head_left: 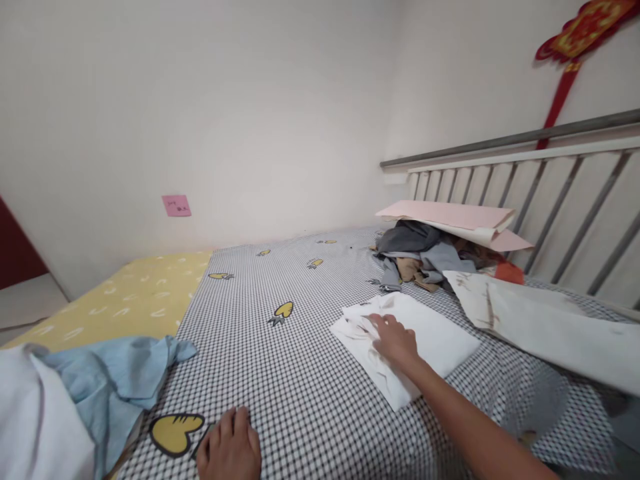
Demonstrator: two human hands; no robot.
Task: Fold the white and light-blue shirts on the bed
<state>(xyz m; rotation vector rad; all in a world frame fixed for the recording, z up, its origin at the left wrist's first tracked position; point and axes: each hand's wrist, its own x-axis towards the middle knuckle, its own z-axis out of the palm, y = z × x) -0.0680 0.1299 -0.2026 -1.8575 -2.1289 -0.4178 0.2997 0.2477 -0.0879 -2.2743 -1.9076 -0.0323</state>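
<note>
A white folded garment (440, 337) lies on the checked bedsheet (280, 373), its left part creased and bunched. My right hand (397, 340) is on that creased part, fingers bent and closed on the cloth; the thumb is mostly hidden. Near the bottom edge, my left hand (231, 445) rests palm down on the sheet with nothing in it, beside a printed yellow heart shape (176, 433). To its left lie a light blue cloth (113, 373) and a white cloth (37, 420), both crumpled.
Against the railing (545, 207) sits a heap of dark and grey clothes (415, 250) under a pink sheet of card (455, 215). A stained white flat piece (540, 320) lies at right. Yellow fabric (145, 293) covers the bed's left side. A pink note (177, 205) is on the wall.
</note>
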